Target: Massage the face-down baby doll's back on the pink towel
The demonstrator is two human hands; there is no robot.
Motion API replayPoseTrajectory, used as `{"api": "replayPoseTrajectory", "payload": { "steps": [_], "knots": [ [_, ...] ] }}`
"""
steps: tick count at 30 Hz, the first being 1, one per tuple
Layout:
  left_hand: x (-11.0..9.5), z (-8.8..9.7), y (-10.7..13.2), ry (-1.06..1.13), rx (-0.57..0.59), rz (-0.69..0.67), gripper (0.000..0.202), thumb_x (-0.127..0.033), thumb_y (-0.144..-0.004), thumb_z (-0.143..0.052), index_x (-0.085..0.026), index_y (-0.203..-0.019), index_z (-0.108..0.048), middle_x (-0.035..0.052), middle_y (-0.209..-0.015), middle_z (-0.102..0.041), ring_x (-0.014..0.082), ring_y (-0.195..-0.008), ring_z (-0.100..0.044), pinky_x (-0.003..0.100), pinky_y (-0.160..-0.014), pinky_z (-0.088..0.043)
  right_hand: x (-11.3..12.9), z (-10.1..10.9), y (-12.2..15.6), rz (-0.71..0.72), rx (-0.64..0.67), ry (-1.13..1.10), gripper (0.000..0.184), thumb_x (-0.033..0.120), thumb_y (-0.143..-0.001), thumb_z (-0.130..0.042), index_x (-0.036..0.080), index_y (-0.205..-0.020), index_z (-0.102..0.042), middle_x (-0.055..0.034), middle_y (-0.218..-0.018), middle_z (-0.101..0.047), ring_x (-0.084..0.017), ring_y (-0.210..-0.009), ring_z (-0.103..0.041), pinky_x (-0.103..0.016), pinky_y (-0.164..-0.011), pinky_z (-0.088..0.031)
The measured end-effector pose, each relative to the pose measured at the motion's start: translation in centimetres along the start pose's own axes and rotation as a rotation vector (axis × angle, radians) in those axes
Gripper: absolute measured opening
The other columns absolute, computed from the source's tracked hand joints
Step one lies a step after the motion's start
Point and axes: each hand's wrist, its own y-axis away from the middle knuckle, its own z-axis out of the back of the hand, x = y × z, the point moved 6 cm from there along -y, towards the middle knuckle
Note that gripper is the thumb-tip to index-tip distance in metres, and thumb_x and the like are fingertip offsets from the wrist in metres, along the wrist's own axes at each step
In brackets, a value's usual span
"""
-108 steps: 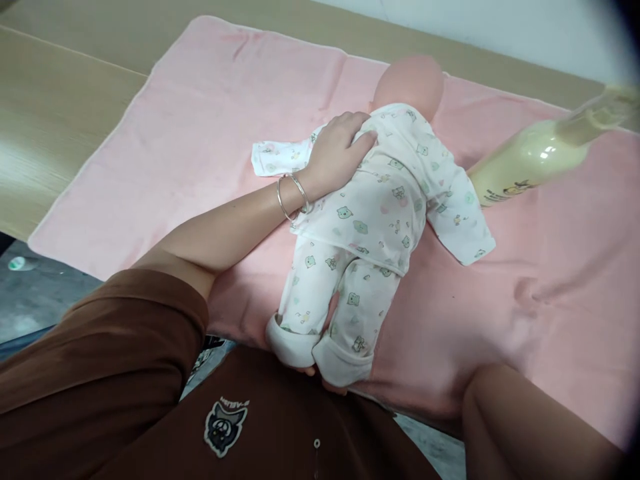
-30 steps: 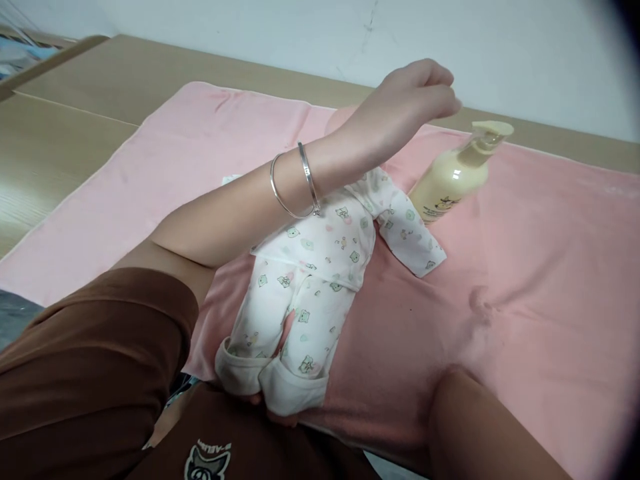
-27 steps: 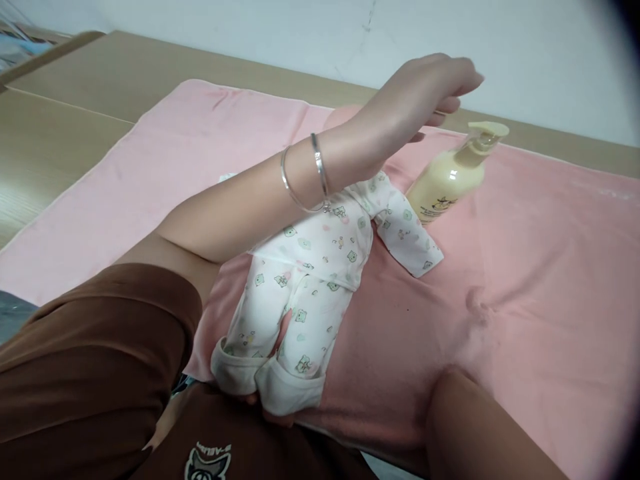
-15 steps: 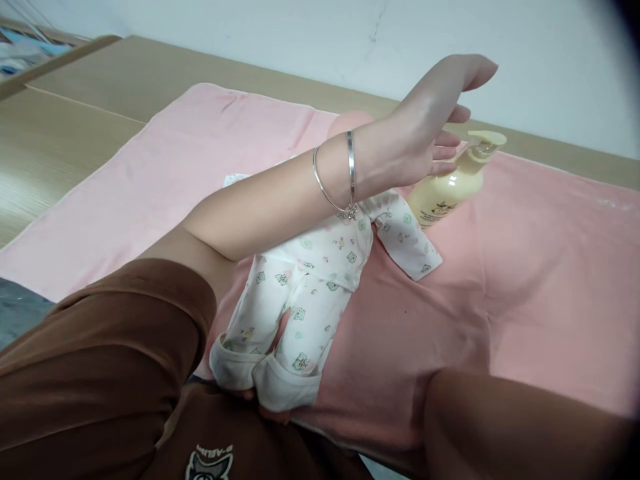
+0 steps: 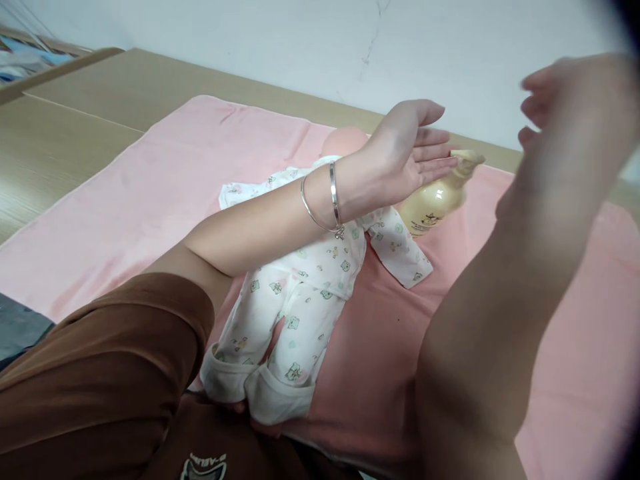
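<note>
My left hand (image 5: 400, 150) is raised over the doll with its palm turned to the right and its fingers stretched out; nothing lies in it. Behind its fingertips stands a yellow pump bottle (image 5: 433, 203), partly covered by them. My left forearm crosses above a baby doll (image 5: 285, 327) dressed in white printed clothes, lying on its back and hiding part of its chest; only the top of its pink head shows. My right hand (image 5: 560, 100) is up at the far right, smeared by motion, its fingers loosely bent and apart, with no object visible in it.
Under the doll and the bottle a pink cloth (image 5: 165, 193) is spread on a wooden table (image 5: 90, 127). A white wall (image 5: 300, 53) rises behind the table. Blue and white items (image 5: 30, 57) are at the far left.
My right forearm has swung up from the lower right, bringing my right hand into view. My left hand has come down and a little to the left, its fingers now more visible.
</note>
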Motion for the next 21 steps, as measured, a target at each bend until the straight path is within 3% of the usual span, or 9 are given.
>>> {"api": "replayPoseTrajectory", "payload": {
  "steps": [3, 6, 9, 13, 16, 18, 21],
  "knots": [
    [0.8, 0.3, -0.3, 0.040, 0.006, 0.029, 0.051, -0.033, -0.107, -0.050, -0.003, -0.148, -0.050, 0.0236, -0.160, -0.054, 0.0345, -0.146, -0.062, 0.030, -0.115, -0.059, 0.6, -1.4, 1.1, -0.007, 0.044, -0.048, 0.028, 0.030, -0.100, -0.056, 0.016, -0.102, -0.080, -0.0059, -0.108, -0.073, -0.015, -0.100, -0.064, -0.034, -0.089, -0.045],
    [0.8, 0.3, -0.1, 0.053, 0.040, 0.034, 0.047, -0.030, -0.107, -0.048, 0.000, -0.144, -0.053, 0.0245, -0.158, -0.056, 0.0357, -0.150, -0.057, 0.031, -0.115, -0.059, 0.7, -2.9, 2.4, -0.163, 0.226, 0.099, 0.045, 0.048, -0.106, -0.043, 0.019, -0.106, -0.077, -0.0057, -0.109, -0.071, -0.016, -0.097, -0.062, -0.036, -0.085, -0.044],
    [0.4, 0.4, 0.6, 0.053, 0.075, 0.043, 0.049, -0.030, -0.108, -0.046, 0.002, -0.145, -0.053, 0.0246, -0.154, -0.060, 0.0346, -0.148, -0.060, 0.034, -0.122, -0.054, 0.9, -3.3, 3.0, -0.255, 0.330, 0.152, 0.055, 0.051, -0.110, -0.032, 0.018, -0.099, -0.075, -0.0078, -0.110, -0.071, -0.017, -0.098, -0.065, -0.037, -0.083, -0.044],
    [0.2, 0.9, 1.2, 0.074, 0.121, 0.067, 0.055, -0.033, -0.107, -0.049, 0.004, -0.149, -0.051, 0.0267, -0.145, -0.067, 0.0313, -0.138, -0.067, 0.037, -0.125, -0.052, 0.6, -3.5, 2.7, -0.171, 0.266, 0.259, 0.057, 0.049, -0.110, -0.032, 0.016, -0.080, -0.067, -0.0079, -0.089, -0.067, -0.015, -0.087, -0.062, -0.039, -0.082, -0.043],
    [0.0, 2.0, 0.9, 0.054, 0.129, 0.057, 0.055, -0.035, -0.106, -0.048, 0.002, -0.146, -0.053, 0.0270, -0.143, -0.068, 0.0314, -0.138, -0.067, 0.037, -0.122, -0.054, 0.3, -4.2, 2.6, -0.057, 0.207, 0.416, 0.057, 0.045, -0.111, -0.030, 0.017, -0.072, -0.060, -0.0047, -0.073, -0.057, -0.012, -0.070, -0.048, -0.039, -0.077, -0.037],
    [-0.4, 2.8, 0.5, 0.032, 0.140, 0.038, 0.055, -0.039, -0.104, -0.051, 0.000, -0.142, -0.056, 0.0251, -0.141, -0.069, 0.0335, -0.140, -0.066, 0.038, -0.120, -0.055, 0.2, -4.5, 2.7, -0.022, 0.191, 0.491, 0.058, 0.044, -0.112, -0.029, 0.018, -0.072, -0.062, -0.0038, -0.070, -0.053, -0.012, -0.066, -0.040, -0.039, -0.075, -0.033],
    [-1.1, 4.4, 0.1, 0.023, 0.117, 0.032, 0.050, -0.046, -0.101, -0.057, -0.009, -0.134, -0.062, 0.0177, -0.124, -0.077, 0.0325, -0.135, -0.070, 0.037, -0.114, -0.060, 0.3, -4.4, 2.8, -0.051, 0.162, 0.499, 0.060, 0.047, -0.112, -0.028, 0.019, -0.087, -0.075, -0.0070, -0.076, -0.062, -0.015, -0.070, -0.050, -0.039, -0.077, -0.036]
  ]
}}
